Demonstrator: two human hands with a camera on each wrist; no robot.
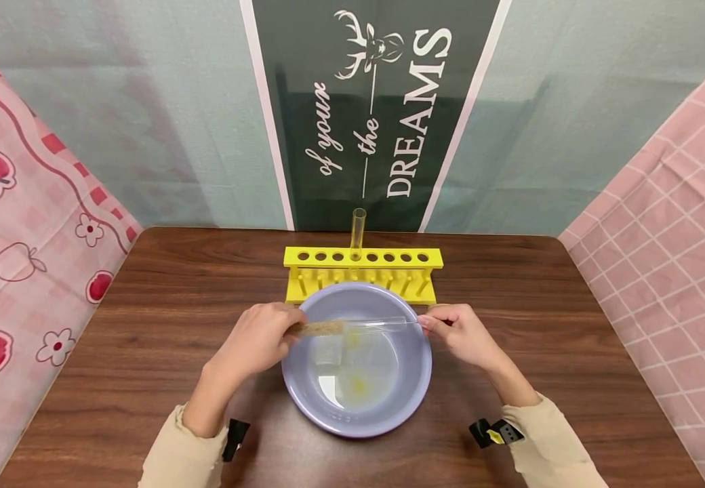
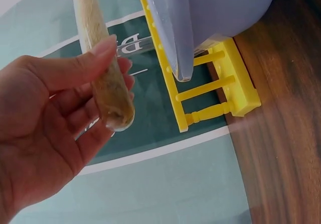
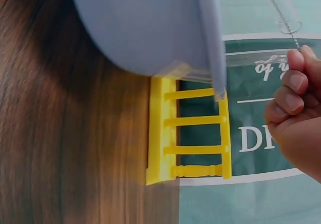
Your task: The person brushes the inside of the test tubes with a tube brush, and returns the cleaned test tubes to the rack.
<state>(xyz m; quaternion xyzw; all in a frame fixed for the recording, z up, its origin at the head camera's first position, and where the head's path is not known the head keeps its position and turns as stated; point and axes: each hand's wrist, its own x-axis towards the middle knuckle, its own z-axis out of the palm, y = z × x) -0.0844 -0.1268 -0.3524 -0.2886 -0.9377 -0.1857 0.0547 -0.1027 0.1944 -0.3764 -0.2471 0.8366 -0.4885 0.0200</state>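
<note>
Head view, left to right: the left hand (image 1: 261, 339) grips the closed end of a clear test tube (image 1: 373, 326), which is held nearly level above the basin; the left wrist view shows the thumb on the near side of the glass and fingers curled behind it. Inside the tube, the tan bristles of a brush (image 1: 323, 328) sit toward this closed end.

Below the tube is the lavender basin (image 1: 294, 390), which appears to contain liquid with two yellowish patches. Directly behind the basin stands the yellow rack (image 1: 383, 264); a second tube (image 1: 358, 227) is upright in one of its holes.

At the tube's mouth, the right hand (image 1: 459, 333) pinches the brush's thin wire handle (image 1: 413, 322) between thumb and forefinger; the remaining fingers are curled.

Status: insertion of the brush is complete, and brushing of the inner wall appears to be in progress. Withdrawal of the brush and placement of the held tube are outstanding. Cleanliness of the glass cannot be determined from these views.
</note>
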